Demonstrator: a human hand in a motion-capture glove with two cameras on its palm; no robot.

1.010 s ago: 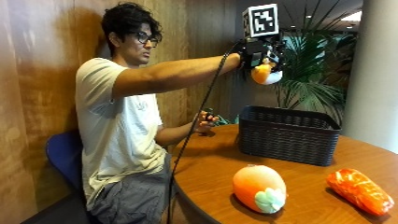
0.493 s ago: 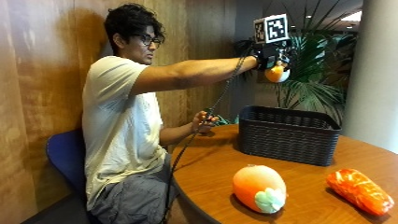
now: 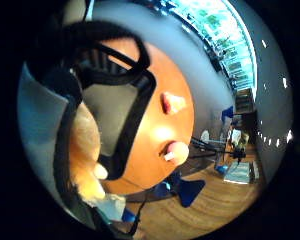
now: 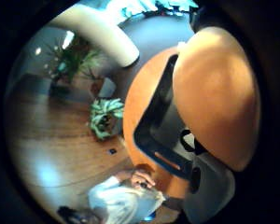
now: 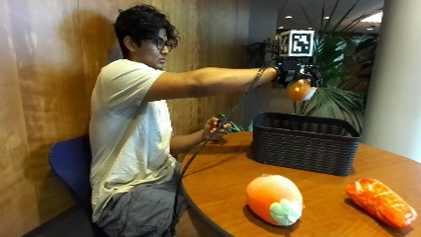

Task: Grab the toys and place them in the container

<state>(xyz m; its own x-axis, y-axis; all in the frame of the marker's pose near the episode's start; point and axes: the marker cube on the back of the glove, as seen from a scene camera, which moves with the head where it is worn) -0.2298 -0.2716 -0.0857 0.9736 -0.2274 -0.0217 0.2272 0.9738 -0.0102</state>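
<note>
Outside view first: person seated on a blue chair (image 5: 65,163) at a round wooden table (image 5: 224,182), right arm stretched out level, the gloved right hand (image 5: 289,74) grasping a small orange toy (image 5: 299,90) in the air, above the dark wicker basket (image 5: 304,143) that stands on the table. The bare left hand (image 5: 216,129) rests at the table's edge beside the basket. Nearer the camera lie a peach-shaped toy (image 5: 274,198) with a pale green tip and, well apart from it, a glossy orange-red toy (image 5: 381,201). Little-finger-side palm view: the held toy (image 3: 85,160) sits close along the hand's straps, the basket's open rim (image 3: 135,120) below it, and the two other toys (image 3: 173,103) (image 3: 176,151) on bare tabletop beside the basket. Thumb-side palm view: the orange toy (image 4: 217,93) fills much of the picture, with the basket (image 4: 154,135) under it.
</note>
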